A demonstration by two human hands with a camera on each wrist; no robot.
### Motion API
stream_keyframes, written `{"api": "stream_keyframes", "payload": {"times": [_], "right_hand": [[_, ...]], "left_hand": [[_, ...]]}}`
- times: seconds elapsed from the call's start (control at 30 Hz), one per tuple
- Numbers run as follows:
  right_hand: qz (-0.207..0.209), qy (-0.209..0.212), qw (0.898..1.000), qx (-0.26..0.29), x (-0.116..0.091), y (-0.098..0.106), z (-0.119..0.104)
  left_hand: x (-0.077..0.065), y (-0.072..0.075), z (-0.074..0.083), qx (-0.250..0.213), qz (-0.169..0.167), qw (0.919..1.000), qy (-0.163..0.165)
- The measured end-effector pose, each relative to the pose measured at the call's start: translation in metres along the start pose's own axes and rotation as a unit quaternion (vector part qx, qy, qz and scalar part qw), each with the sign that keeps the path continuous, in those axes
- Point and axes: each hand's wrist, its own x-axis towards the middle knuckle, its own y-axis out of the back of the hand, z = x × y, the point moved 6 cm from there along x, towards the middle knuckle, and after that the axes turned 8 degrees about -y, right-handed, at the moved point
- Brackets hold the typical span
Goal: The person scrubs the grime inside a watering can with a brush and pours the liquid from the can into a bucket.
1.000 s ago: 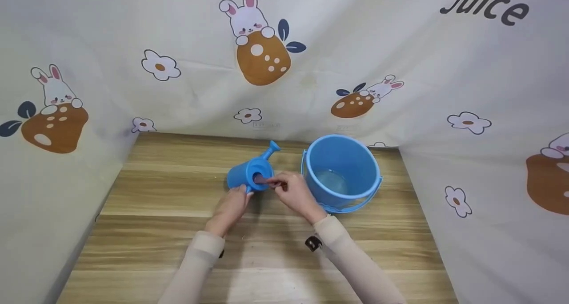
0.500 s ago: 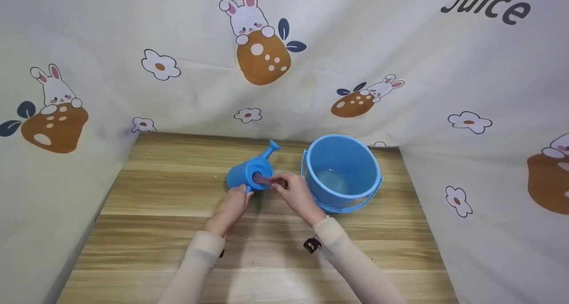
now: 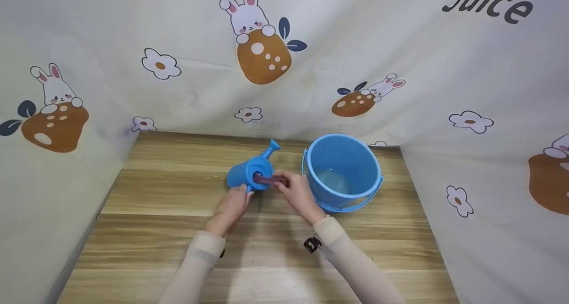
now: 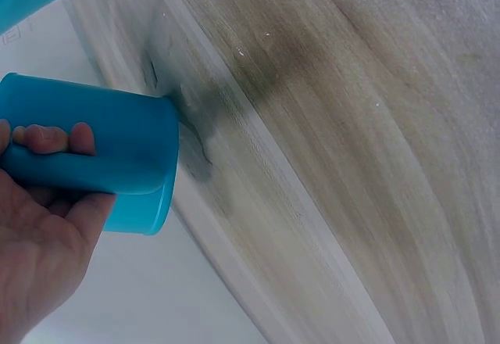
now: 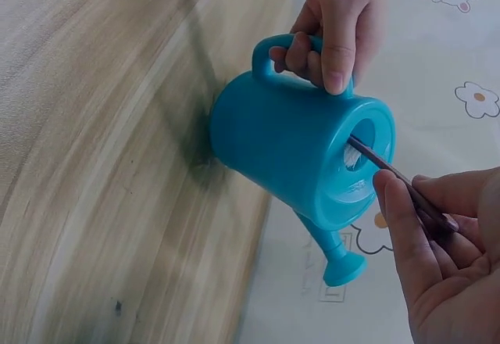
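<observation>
A small blue watering can (image 3: 242, 175) stands tipped on the table, its round opening facing right and its spout pointing back. My left hand (image 3: 233, 204) grips the can's handle, with fingers curled through the loop in the left wrist view. My right hand (image 3: 295, 193) pinches a brush (image 5: 406, 184) by its slim purplish-brown handle. The brush's far end is inside the can's opening, where a patch of white bristles shows in the right wrist view. The rest of that end is hidden by the can (image 5: 273, 133).
Just right of my right hand stands a larger blue bucket (image 3: 342, 137), a little clear water in its bottom and its handle folded down in front. Printed cloth (image 3: 195, 95) walls in the wooden table (image 3: 169, 237) at the back and both sides.
The brush has shifted and more of its handle now shows between the can's opening and my right fingers. My left hand and the can have stayed in place.
</observation>
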Motion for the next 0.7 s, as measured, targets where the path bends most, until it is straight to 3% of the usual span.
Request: {"api": "stream_keyframes", "payload": {"times": [0.27, 0.7], "right_hand": [[0.002, -0.007, 1.0, 0.0, 0.0002, 0.0006, 0.002], [0.013, 0.03, 0.999, -0.034, -0.0047, 0.0025, -0.0057]], "left_hand": [[0.0009, -0.0003, -0.0001, 0.012, 0.009, 0.9999, -0.004], [0.0008, -0.0001, -0.0001, 0.012, -0.005, 0.9999, -0.001]]}}
